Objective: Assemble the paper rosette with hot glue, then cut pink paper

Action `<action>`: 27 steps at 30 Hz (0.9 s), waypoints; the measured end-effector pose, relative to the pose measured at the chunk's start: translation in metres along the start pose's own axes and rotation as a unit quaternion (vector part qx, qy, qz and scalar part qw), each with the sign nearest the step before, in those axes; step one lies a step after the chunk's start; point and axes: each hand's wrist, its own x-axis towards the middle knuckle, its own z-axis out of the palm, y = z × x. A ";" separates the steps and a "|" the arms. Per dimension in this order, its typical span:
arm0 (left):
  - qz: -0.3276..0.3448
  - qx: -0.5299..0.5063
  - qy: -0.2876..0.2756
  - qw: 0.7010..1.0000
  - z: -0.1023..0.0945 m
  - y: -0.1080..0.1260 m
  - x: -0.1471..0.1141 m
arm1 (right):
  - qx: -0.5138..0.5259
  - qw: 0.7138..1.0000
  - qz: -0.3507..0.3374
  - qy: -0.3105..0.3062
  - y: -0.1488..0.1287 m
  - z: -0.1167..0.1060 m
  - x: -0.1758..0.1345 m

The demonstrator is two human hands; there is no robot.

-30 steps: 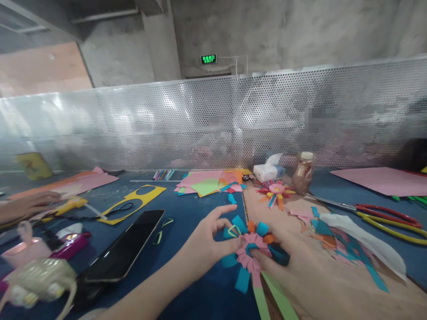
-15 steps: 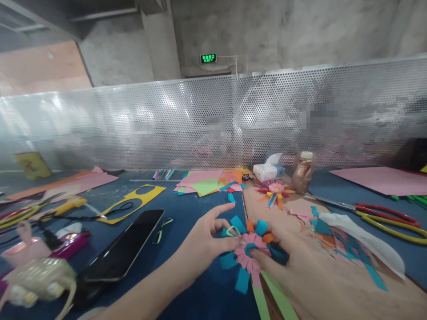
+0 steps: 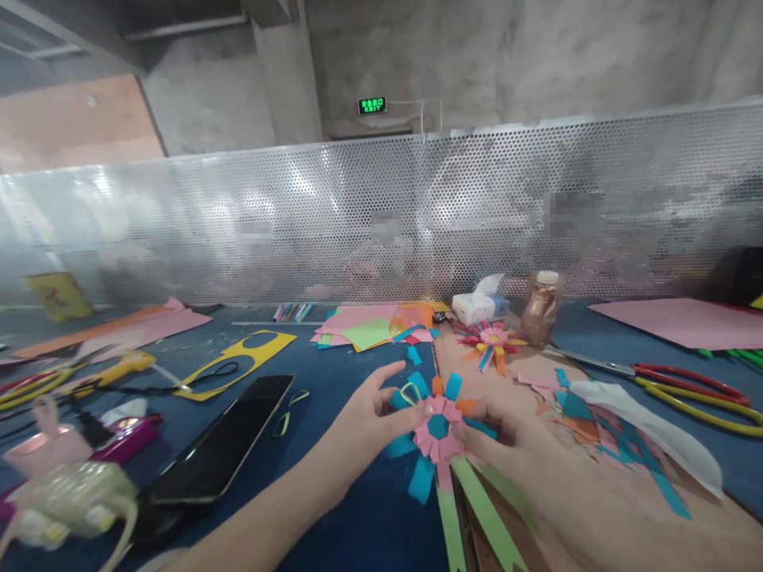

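Between my two hands is a paper flower with a pleated pink ring, a blue centre, blue and orange petals and green strips hanging below. My left hand pinches its left side, the thumb on the pink ring. On the other side, my right hand grips the ring's right edge with thumb and fingers; some of its fingers are hidden behind the petals. A small yellow-green paper loop shows by my left fingers. Two similar loops lie on the table, left of my left hand.
A phone, yellow cut paper and a glue gun lie to the left. Coloured sheets, another paper flower and a jar stand farther back. Scissors and paper scraps lie right.
My right thumb has moved off the flower's centre to the ring's right edge, baring the blue centre. The flower has shifted slightly left and up, and its green strips show more.
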 end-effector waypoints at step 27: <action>0.003 0.026 0.019 0.999 -0.003 0.002 0.000 | -0.001 0.996 0.074 -0.059 -0.024 -0.011 -0.004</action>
